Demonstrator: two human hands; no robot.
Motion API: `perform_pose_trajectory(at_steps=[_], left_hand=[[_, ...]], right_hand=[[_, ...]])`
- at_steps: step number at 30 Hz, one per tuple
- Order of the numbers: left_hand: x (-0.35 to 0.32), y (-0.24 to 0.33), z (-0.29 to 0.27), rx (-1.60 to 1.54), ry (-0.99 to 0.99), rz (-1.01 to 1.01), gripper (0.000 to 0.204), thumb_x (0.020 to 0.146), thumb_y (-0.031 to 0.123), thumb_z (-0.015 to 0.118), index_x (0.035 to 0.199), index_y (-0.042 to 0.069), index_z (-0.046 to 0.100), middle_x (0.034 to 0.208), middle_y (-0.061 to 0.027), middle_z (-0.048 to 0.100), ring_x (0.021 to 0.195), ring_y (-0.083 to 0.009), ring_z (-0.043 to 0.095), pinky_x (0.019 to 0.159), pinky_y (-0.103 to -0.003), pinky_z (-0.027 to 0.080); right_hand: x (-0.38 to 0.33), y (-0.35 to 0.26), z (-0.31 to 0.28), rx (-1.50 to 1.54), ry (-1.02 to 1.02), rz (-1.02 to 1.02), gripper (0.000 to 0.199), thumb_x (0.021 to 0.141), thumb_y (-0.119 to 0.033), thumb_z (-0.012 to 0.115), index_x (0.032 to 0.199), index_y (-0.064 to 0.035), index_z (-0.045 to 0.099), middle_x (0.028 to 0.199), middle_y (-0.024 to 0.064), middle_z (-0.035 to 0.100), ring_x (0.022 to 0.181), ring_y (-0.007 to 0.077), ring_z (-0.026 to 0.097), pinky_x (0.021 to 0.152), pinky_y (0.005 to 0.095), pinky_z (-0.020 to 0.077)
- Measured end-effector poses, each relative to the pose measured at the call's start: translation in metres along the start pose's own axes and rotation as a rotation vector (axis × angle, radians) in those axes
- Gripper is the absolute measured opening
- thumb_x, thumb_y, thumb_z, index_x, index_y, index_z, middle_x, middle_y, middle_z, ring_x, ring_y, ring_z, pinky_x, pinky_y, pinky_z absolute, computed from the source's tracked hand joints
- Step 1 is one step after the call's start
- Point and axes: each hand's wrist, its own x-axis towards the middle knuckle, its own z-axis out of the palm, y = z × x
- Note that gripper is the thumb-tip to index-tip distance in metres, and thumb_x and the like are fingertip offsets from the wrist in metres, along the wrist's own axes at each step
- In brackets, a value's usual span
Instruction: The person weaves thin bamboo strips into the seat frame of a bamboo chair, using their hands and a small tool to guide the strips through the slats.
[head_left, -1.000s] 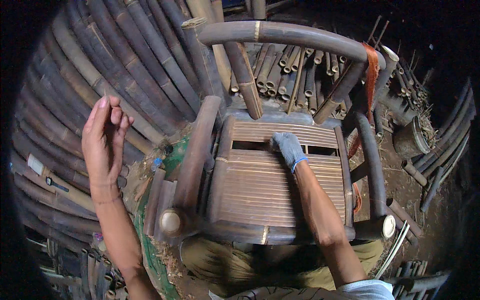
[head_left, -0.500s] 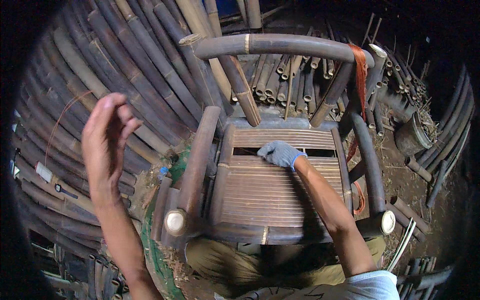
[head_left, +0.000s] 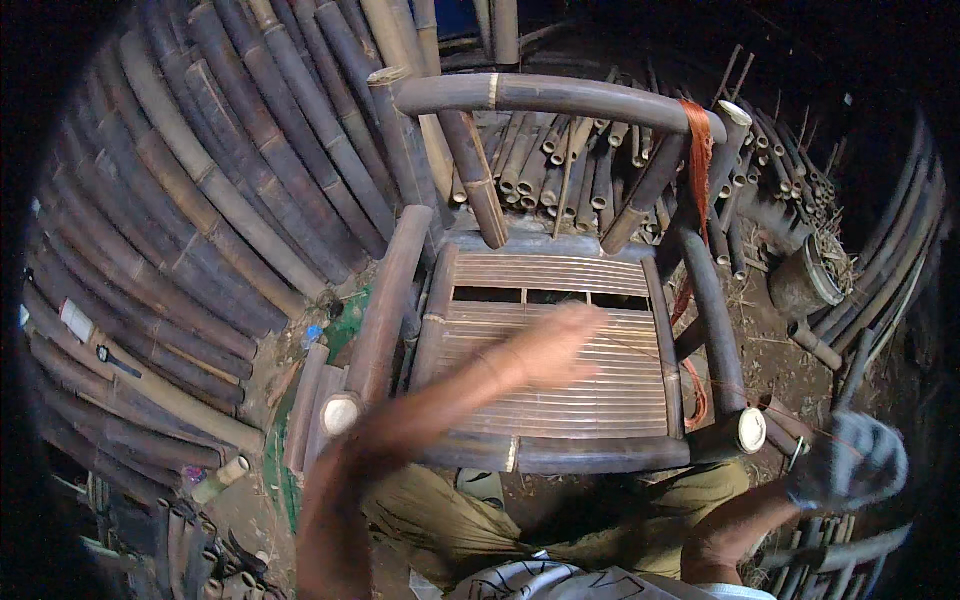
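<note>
A dark bamboo armchair (head_left: 545,455) stands before me, its seat of thin bamboo slats (head_left: 560,400) with a dark gap toward the back. My bare left hand (head_left: 562,348) is over the slats, reaching in from the left; motion smears its fingers. Out past the right front post, my right hand (head_left: 855,462) wears a grey-blue knit glove and looks closed, though blurred. A thin orange strand (head_left: 715,382) runs from near the left hand across the right armrest to the glove. More orange strands (head_left: 699,150) hang in a bundle from the right end of the backrest.
Long bamboo poles (head_left: 230,180) lie side by side at the left. Cut bamboo tubes (head_left: 540,165) are stacked behind the chair. A bucket of scraps (head_left: 805,275) sits at the right. A green net (head_left: 345,325) lies beside the left armrest.
My left hand has come from its raised place at the left to over the seat. The gloved right hand has left the slat gap and swung out to the lower right.
</note>
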Motion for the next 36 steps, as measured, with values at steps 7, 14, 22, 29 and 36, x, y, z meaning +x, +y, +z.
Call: perform_pose_trajectory(at_steps=[7, 14, 22, 29, 36], left_hand=[[-0.018, 0.156, 0.062, -0.472, 0.415, 0.282, 0.018, 0.088, 0.015, 0.066, 0.077, 0.005, 0.056, 0.074, -0.0076, 0.043, 0.069, -0.0254, 0.049, 0.064, -0.040, 0.040], [-0.049, 0.163, 0.034, -0.275, 0.310, 0.307, 0.013, 0.081, 0.016, 0.069, 0.083, 0.005, 0.061, 0.083, -0.0047, 0.052, 0.079, -0.0207, 0.054, 0.087, -0.039, 0.043], [-0.035, -0.019, 0.019, -0.224, 0.806, -0.051, 0.022, 0.090, 0.018, 0.058, 0.098, -0.001, 0.066, 0.094, -0.0179, 0.064, 0.089, -0.0362, 0.061, 0.081, -0.046, 0.049], [-0.027, -0.177, 0.069, -0.010, -0.014, -0.754, 0.036, 0.097, 0.037, 0.051, 0.102, 0.009, 0.071, 0.104, -0.0176, 0.069, 0.099, -0.0367, 0.063, 0.085, -0.050, 0.046], [-0.036, -0.187, 0.076, 0.042, -0.146, -0.838, 0.039, 0.098, 0.046, 0.044, 0.102, 0.021, 0.074, 0.101, -0.0089, 0.073, 0.097, -0.0302, 0.065, 0.089, -0.046, 0.034]], right_hand=[[0.015, 0.080, -0.031, -1.289, 0.537, 0.459, 0.031, 0.098, -0.033, 0.052, 0.115, -0.0084, 0.061, 0.085, 0.0056, 0.063, 0.065, 0.0150, 0.062, 0.050, 0.0333, 0.0505], [-0.104, 0.336, -0.111, -0.486, 0.314, 1.872, 0.040, 0.091, -0.044, 0.066, 0.094, -0.0039, 0.063, 0.073, 0.0113, 0.067, 0.046, 0.0202, 0.056, 0.042, 0.0319, 0.0477], [-0.078, 0.388, -0.196, -1.242, -0.388, 1.254, 0.020, 0.090, -0.021, 0.061, 0.092, -0.0020, 0.068, 0.078, 0.0079, 0.062, 0.057, 0.0175, 0.054, 0.057, 0.0355, 0.0494], [-0.044, 0.384, -0.167, -0.522, 0.321, 0.964, 0.034, 0.090, -0.029, 0.062, 0.090, 0.0047, 0.068, 0.092, 0.0125, 0.070, 0.072, 0.0256, 0.064, 0.067, 0.0379, 0.0512], [-0.065, 0.384, -0.172, -1.822, -1.131, 1.310, 0.034, 0.088, -0.028, 0.054, 0.084, 0.0002, 0.072, 0.083, 0.0271, 0.068, 0.074, 0.0446, 0.066, 0.076, 0.0501, 0.0537]])
